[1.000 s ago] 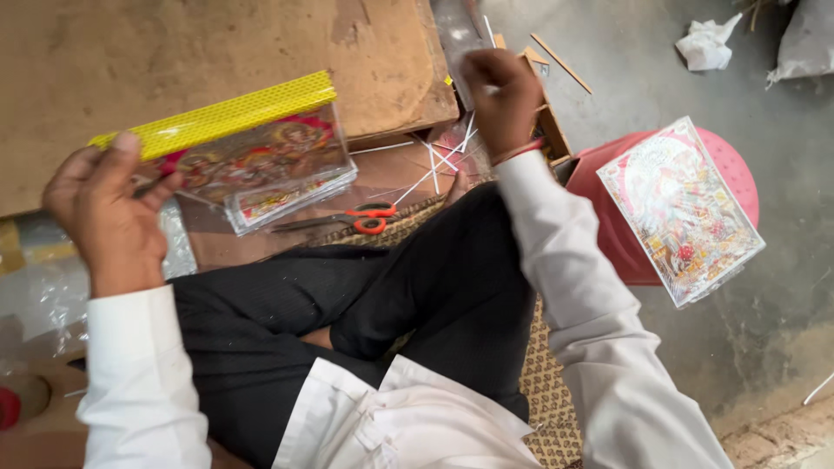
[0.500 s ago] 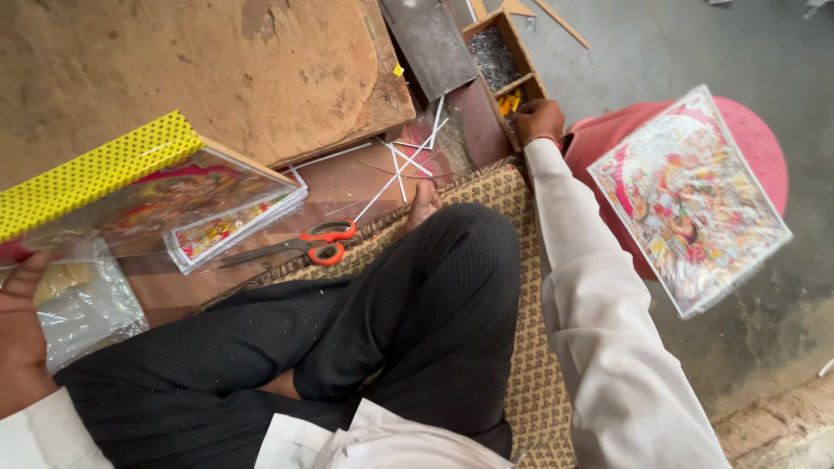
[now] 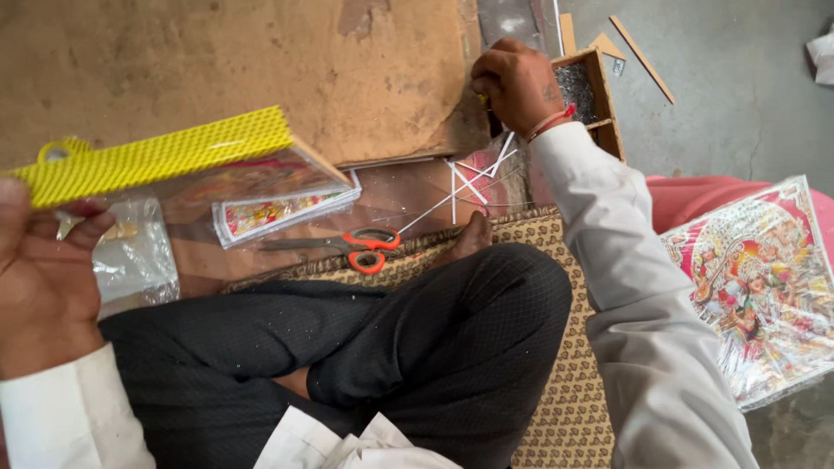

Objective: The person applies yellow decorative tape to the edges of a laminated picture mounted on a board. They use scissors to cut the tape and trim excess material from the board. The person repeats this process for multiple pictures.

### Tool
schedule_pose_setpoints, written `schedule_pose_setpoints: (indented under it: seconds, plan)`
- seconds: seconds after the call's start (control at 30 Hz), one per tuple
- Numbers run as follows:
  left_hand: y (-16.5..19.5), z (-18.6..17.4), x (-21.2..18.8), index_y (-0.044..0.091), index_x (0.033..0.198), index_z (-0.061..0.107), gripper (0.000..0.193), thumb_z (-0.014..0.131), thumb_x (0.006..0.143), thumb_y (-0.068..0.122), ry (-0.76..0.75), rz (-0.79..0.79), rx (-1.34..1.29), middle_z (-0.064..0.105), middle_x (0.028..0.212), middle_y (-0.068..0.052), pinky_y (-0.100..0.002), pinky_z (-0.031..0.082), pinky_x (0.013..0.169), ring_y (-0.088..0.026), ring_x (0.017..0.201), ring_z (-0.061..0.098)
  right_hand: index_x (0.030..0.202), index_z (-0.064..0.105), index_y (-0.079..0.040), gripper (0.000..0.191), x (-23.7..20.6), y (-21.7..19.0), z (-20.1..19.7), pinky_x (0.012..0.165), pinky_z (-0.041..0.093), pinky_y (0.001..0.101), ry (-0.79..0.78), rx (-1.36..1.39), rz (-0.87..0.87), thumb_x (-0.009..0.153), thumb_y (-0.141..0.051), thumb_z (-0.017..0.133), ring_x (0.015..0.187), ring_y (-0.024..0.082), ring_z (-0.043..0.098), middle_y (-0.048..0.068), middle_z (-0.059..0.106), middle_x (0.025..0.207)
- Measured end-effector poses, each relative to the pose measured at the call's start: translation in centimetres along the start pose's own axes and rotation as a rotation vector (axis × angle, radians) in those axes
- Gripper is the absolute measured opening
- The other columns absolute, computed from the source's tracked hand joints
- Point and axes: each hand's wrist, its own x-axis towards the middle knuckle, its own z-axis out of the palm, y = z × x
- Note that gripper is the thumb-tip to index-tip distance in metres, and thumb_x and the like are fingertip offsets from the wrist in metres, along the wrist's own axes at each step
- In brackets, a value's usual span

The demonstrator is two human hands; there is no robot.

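Clear plastic packet with a yellow dotted header strip (image 3: 165, 161) is being held up in the person's left hand (image 3: 39, 278), at the left side of the view, above the floor and in front of a big brown board (image 3: 261, 69). The packet's left end is sitting between the thumb and the fingers (image 3: 87, 230), which are pinching it from both sides; the rest of the packet is sticking out to the right, well clear of the hand, and a colourful printed sheet is showing through the clear film.

The right hand (image 3: 517, 82) is reaching away to the far edge of the board, where it is resting on the rim of a small wooden box (image 3: 599, 95) with grey bits inside. Its fingers are curled downward; whether they are pinching anything cannot be told from this angle.

Orange-handled scissors (image 3: 347, 246) are lying on the floor below the packet, near the edge of a woven patterned mat (image 3: 573, 382) on which the person is sitting cross-legged in dark trousers. Thin white sticks (image 3: 473, 178) are lying crossed between the scissors and the box. A stack of wrapped colourful prints (image 3: 764, 287) is resting on a red stool (image 3: 686, 195) at the right, well apart from both hands.
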Motion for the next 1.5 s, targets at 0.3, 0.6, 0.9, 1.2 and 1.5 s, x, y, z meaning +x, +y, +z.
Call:
schedule_pose_setpoints:
  seconds: [0.3, 0.6, 0.9, 1.2, 1.5]
  plan:
    - [1.6, 7.4, 0.0, 0.002, 0.121, 0.059, 0.024, 0.076, 0.108, 0.013, 0.016, 0.163, -0.112, 0.071, 0.110, -0.014, -0.039, 0.064, 0.073, -0.027, 0.088, 0.074, 0.111, 0.063, 0.002, 0.024, -1.5, 7.0, 5.0, 0.079, 0.053, 0.0533, -0.237, -0.385, 0.245, 0.097, -0.016, 0.069, 0.091, 0.047, 0.065, 0.027, 0.063, 0.109]
    - [0.5, 11.8, 2.3, 0.008, 0.083, 0.063, 0.023, 0.080, 0.094, 0.019, 0.074, 0.201, -0.155, 0.059, 0.074, -0.002, -0.029, 0.061, 0.051, -0.011, 0.059, 0.064, 0.109, 0.063, 0.006, 0.013, -2.1, -6.5, -4.9, 0.066, 0.058, 0.0287, 0.222, 0.756, 0.468, 0.096, 0.008, 0.061, 0.075, 0.022, 0.073, 0.010, 0.070, 0.090]
    - [0.2, 13.6, 1.0, 0.005, 0.088, 0.070, 0.017, 0.077, 0.094, 0.019, 0.009, 0.253, -0.302, 0.067, 0.076, 0.001, -0.022, 0.055, 0.051, -0.006, 0.062, 0.063, 0.107, 0.070, 0.007, 0.015, -1.0, -25.6, -4.7, 0.079, 0.064, 0.0346, 0.164, 1.145, 0.515, 0.093, 0.009, 0.065, 0.088, 0.025, 0.076, 0.015, 0.074, 0.094]
    - [-2.0, 14.1, 0.2, 0.005, 0.094, 0.067, 0.024, 0.074, 0.101, 0.026, -0.082, 0.382, -0.123, 0.060, 0.075, 0.005, -0.019, 0.048, 0.057, -0.002, 0.066, 0.055, 0.109, 0.071, 0.008, 0.012, 1.9, -29.9, -1.7, 0.087, 0.059, 0.0280, 0.328, 0.664, 0.186, 0.097, 0.009, 0.072, 0.091, 0.017, 0.072, 0.011, 0.074, 0.097]
    - [3.8, 19.7, -3.9, -0.002, 0.103, 0.070, 0.017, 0.081, 0.092, 0.004, -0.290, 0.377, -0.438, 0.067, 0.084, 0.002, -0.021, 0.050, 0.066, -0.003, 0.074, 0.057, 0.109, 0.070, 0.009, 0.009, -1.2, -32.2, -8.6, 0.089, 0.060, 0.0282, 0.617, 0.372, -0.014, 0.100, 0.014, 0.069, 0.098, 0.019, 0.073, 0.013, 0.074, 0.103]
